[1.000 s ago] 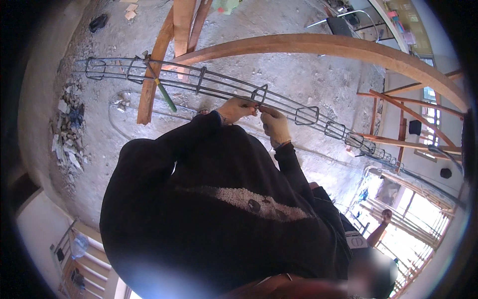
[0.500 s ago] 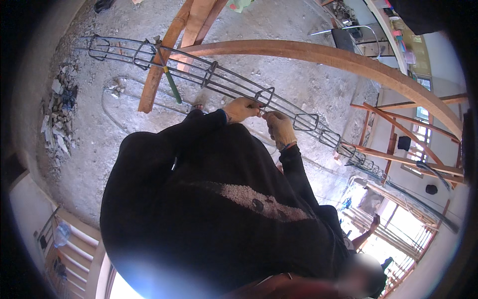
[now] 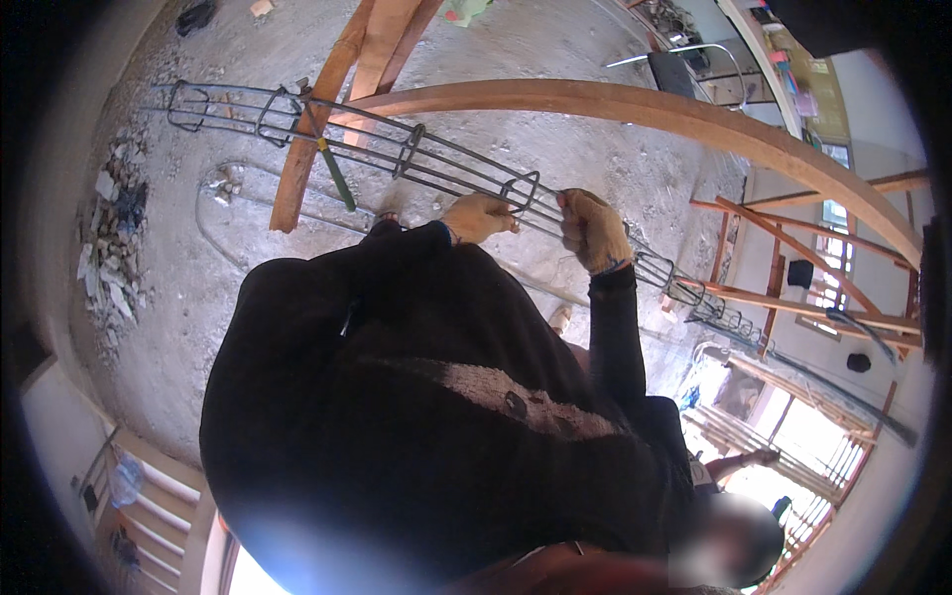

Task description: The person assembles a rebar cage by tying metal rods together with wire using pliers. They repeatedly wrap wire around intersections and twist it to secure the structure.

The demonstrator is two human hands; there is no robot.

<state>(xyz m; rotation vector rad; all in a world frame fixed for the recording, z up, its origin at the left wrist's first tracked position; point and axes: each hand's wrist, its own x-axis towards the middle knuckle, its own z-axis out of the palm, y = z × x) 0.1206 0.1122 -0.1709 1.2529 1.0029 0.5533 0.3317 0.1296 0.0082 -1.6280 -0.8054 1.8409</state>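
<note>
One long, narrow cage of dark grey steel rebar w/ squarish stirrups point(image 3: 408, 149) runs from far left down to the right, on the far side of both hands. Left hand in a tan fabric work glove point(image 3: 479, 216) is at the cage's near edge, just left of & below a dark steel stirrup point(image 3: 535, 186). Its fingers are bent together, thumb side toward the lower bar; can't tell if it's pinching a bar, wire or nothing. Right hand in a matching tan glove w/ bluish cuff edge point(image 3: 597, 233) is a bit right of same stirrup, apart from the left hand, & covers part of the bars in this view. Fingers curled in, fist-like; can't tell what, if anything, is btwn them, or whether it touches the steel.

Further left, a tool w/ green handle & yellow band point(image 3: 338, 180) is at the cage next to a reddish-brown wooden post point(image 3: 290, 188). Long brown wooden beam point(image 3: 615, 101), bent by the lens, crosses beyond the cage toward far right. Grey, dusty floor point(image 3: 248, 59) below, w/ a heap of pale broken rubble point(image 3: 114, 283) at left. Wearer's black long-sleeved top point(image 3: 397, 426) fills the near middle. Another person's bare arm point(image 3: 732, 465) shows near right, well apart from the cage section at the hands.
</note>
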